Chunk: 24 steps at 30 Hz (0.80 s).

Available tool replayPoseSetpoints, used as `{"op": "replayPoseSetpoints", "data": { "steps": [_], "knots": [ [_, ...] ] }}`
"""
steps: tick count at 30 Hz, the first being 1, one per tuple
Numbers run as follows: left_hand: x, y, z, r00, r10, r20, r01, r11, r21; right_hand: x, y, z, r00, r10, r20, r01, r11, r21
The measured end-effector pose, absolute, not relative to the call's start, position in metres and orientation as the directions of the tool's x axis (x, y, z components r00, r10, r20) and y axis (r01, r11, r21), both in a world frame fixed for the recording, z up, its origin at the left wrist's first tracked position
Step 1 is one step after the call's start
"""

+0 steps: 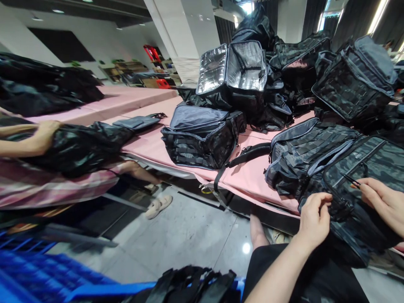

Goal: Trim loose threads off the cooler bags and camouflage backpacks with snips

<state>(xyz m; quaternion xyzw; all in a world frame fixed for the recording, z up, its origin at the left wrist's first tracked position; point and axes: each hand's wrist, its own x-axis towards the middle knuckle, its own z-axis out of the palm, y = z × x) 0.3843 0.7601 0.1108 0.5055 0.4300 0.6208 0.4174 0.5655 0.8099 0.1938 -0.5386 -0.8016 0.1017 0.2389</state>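
Note:
A dark camouflage backpack (334,147) with grey-blue trim lies on the pink-covered table (249,176), overhanging its front edge above my lap. My right hand (383,202) is closed on thin black tweezers (351,180), their two narrow prongs pointing left over a zipped panel. Just left of it, my left hand (315,216) is held with curled fingers against the bag's lower edge. What its fingertips pinch, if anything, is too small to make out. The backpack's black shoulder strap (249,153) stretches left across the table.
An unzipped camouflage bag (198,136) sits left of the backpack. Behind it, an open silver-lined cooler bag (246,67) rests among piled bags. At left, another person's hand (46,134) lies on a dark bag. A blue plastic crate (47,273) stands at lower left.

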Motion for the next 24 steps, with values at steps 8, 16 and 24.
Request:
{"op": "replayPoseSetpoints", "data": {
  "steps": [8,16,24],
  "knots": [
    [0.394,0.774,0.118,-0.309,0.910,0.277,0.180,-0.230,0.956,0.564,0.807,0.185,-0.415,0.868,0.273,0.730,0.497,-0.469],
    [0.386,0.785,0.121,-0.247,0.883,0.399,0.335,-0.308,0.890,0.578,0.801,0.172,-0.626,0.771,0.120,0.733,0.634,-0.248],
    [0.375,0.776,0.104,-0.336,0.924,0.183,0.091,-0.162,0.983,0.612,0.804,0.177,-0.614,0.771,0.169,0.736,0.636,-0.230]
  ]
}}
